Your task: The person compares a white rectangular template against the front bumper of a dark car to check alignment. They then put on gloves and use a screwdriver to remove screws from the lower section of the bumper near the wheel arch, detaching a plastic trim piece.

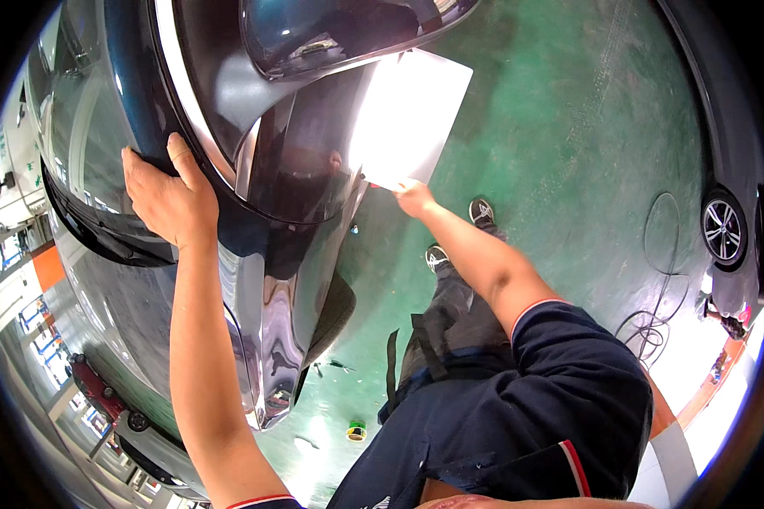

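Note:
A dark, glossy car fills the left side, with its side mirror [348, 34] at the top and its windshield [85, 127] beyond the pillar. My left hand [174, 199] rests on the dark windshield pillar [140, 93], thumb and fingers apart, holding nothing. A flat, bright white board [412, 119] stands out beside the car door, below the mirror. Its lower edge is pinched in my right hand [413, 198]. Glare washes out the board's left part, so where it meets the door is hard to tell. The dark door panel [314, 144] lies just left of it.
On the green floor [552, 170] lie a looped cable [654, 318], a small yellow-green roll [356, 431] and small dark tools [339, 366]. Another grey car [730, 153] stands at the far right. More cars are at lower left, including a red one [93, 386].

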The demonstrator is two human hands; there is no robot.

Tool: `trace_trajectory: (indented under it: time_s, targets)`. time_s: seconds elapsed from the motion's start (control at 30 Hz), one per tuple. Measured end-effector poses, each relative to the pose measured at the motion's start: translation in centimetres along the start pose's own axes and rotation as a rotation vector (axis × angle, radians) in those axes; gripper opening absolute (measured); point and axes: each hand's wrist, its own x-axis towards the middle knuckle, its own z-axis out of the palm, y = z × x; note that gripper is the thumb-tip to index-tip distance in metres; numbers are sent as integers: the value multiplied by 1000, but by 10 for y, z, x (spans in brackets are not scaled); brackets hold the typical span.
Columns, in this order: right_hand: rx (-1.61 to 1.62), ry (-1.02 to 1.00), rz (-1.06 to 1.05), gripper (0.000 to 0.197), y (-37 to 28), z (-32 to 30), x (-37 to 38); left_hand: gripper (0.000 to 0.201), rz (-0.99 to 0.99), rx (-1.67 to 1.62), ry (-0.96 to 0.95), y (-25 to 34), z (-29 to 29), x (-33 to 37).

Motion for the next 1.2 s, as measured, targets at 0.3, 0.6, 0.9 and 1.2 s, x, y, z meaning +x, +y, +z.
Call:
trace_trajectory:
  time_s: [0.3,0.6,0.9,1.2]
  targets:
    - [1090,339,395,59,107,-63,57,77,-9,33,-28,1,1,-1]
    - [1336,253,258,28,28,-107,60,71,9,46,6,-3,9,-2]
    - [1142,153,361,31,75,-113,-36,70,-43,75,-23,-3,8,-5]
    - [1012,117,331,30,159,-166,-245,70,-11,33,-4,8,-13,-10]
